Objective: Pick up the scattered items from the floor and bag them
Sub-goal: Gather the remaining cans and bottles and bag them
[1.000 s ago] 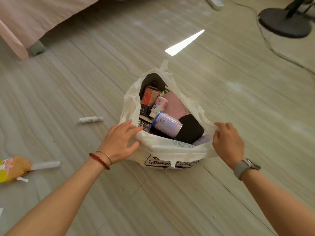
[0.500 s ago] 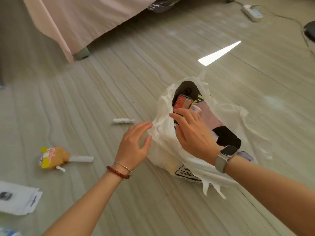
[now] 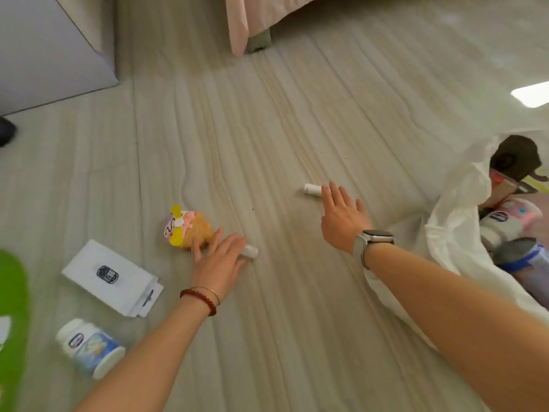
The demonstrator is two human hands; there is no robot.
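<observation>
The white plastic bag (image 3: 454, 221) lies open at the right edge with several items inside. My right hand (image 3: 341, 217) is open, its fingertips over one end of a small white tube (image 3: 312, 189) on the floor. My left hand (image 3: 218, 260) is open above the white handle (image 3: 251, 250) of a small orange and yellow toy fan (image 3: 185, 228), fingers spread and holding nothing. A white packet with a black logo (image 3: 113, 278) and a white and blue canister (image 3: 89, 347) lie on the floor at the lower left.
A pink bed cover (image 3: 261, 16) and a bed leg (image 3: 260, 43) are at the top. A grey panel (image 3: 50, 52) stands at the top left. Something green (image 3: 12, 316) fills the left edge. The floor is pale striped tile.
Both hands left the bag and reached left over the floor. The view swung left, so the bag now sits at the right edge and more scattered items show.
</observation>
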